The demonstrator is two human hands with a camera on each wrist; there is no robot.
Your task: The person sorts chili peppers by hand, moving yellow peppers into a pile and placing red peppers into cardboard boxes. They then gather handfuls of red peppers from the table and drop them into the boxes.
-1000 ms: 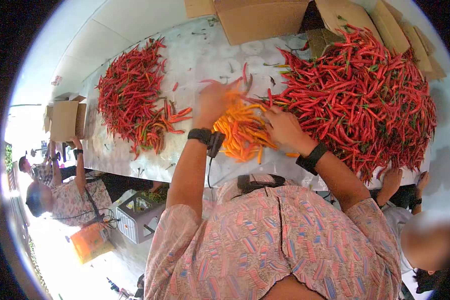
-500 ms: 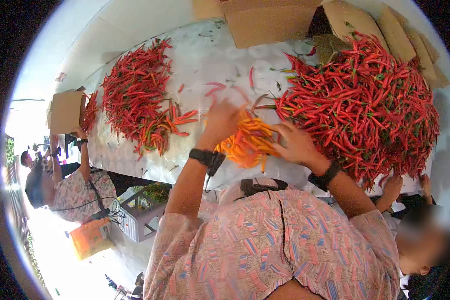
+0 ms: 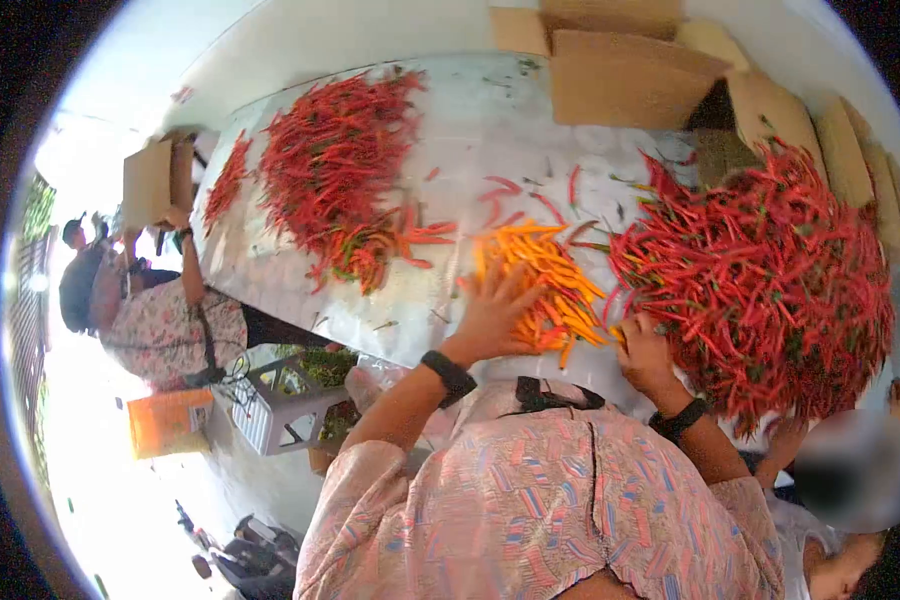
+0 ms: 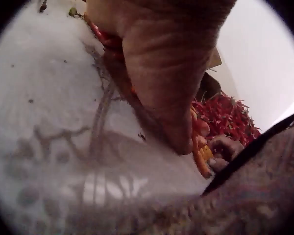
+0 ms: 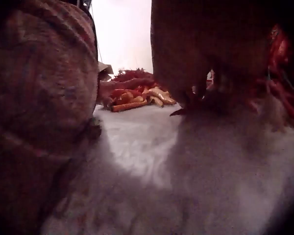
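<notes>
A small heap of orange chilies (image 3: pixel 560 275) lies at the middle of the table, in front of the person's body. My left hand (image 3: pixel 495 312) rests on the heap's left side with its fingers spread and straight. At the heap's lower right, my right hand (image 3: pixel 648 358) has its fingers curled and pinches an orange chili (image 3: pixel 618 333). In the left wrist view the right hand's thumb and fingers (image 4: pixel 225 148) show beside orange chilies. The right wrist view shows the right hand (image 5: pixel 206 63) dark, with the orange heap beyond it.
A big pile of red chilies (image 3: pixel 760 290) lies at right, another red pile (image 3: pixel 335 165) at left. Loose red chilies (image 3: pixel 500 187) are scattered behind the heap. Cardboard boxes (image 3: pixel 630 80) stand at the back. Another person holds a box (image 3: pixel 148 185) at far left; one more sits at right.
The left hand has come down from the heap's far left side to lie spread on its near left side. The right hand has moved to the near right and curled. The head view has turned.
</notes>
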